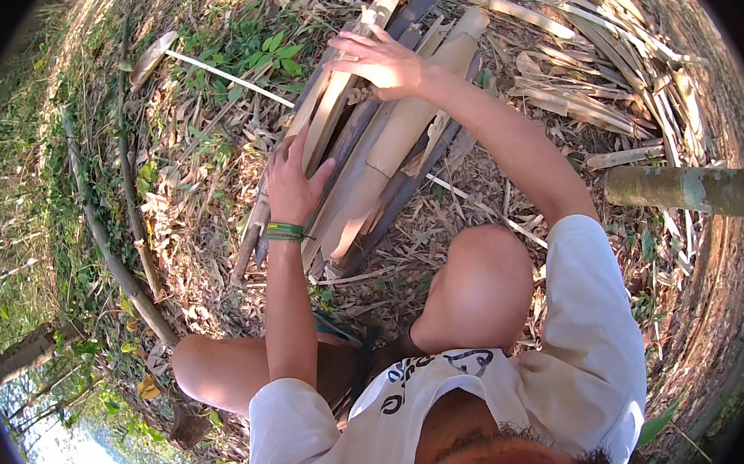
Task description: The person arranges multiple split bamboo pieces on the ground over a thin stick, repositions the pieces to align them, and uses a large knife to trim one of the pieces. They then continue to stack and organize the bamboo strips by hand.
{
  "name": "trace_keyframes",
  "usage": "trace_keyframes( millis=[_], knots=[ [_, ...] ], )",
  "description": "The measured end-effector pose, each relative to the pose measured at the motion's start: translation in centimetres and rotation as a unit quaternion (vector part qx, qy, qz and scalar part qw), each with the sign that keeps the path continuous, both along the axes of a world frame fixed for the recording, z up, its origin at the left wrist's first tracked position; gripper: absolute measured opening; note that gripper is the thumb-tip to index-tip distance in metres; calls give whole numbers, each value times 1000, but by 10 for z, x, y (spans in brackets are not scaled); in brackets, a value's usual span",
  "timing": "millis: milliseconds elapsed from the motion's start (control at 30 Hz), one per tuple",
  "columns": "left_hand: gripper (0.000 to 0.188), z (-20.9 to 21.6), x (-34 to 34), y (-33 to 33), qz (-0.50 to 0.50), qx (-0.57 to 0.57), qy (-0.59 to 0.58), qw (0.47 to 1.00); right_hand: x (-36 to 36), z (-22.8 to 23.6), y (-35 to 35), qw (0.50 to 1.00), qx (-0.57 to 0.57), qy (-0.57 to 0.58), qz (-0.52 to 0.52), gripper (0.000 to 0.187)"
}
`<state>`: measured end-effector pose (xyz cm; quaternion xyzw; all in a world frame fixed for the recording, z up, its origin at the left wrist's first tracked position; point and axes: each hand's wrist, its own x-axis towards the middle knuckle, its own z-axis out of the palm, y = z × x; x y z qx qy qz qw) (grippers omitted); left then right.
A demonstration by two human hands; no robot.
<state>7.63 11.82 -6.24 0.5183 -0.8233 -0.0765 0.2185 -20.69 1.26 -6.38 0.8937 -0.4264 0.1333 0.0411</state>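
Now each open hand, left hand (293, 186) and right hand (381, 59), lies flat on the split bamboo bundle (375, 150), leaf litter (195, 167) around.

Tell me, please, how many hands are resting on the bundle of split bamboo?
2. The left hand lies flat on the near left slats of the bamboo bundle; the right hand presses its far end. No other hands show.

There were two bare hands, the left hand (293, 188) and the right hand (380, 61). One bundle of long split brown bamboo pieces (366, 142) lay there, about eight pieces. One thick green-grey bamboo pole (678, 189) lay apart. One green woven wristband (286, 231) was visible.
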Motion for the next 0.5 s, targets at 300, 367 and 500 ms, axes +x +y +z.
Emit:
trace_keyframes(
  millis=[300,367,500],
  knots=[
    [45,-43,-31,13,12,-41,-22,999,-196,-61,139,865,-73,-281,-408,32],
    [47,-44,-47,14,38,-69,-51,996,-260,-87,177,747,-46,-291,-596,43],
    [56,-47,-57,18,78,-81,-67,991,-328,-113,239,526,139,-143,-827,75]
  ],
)
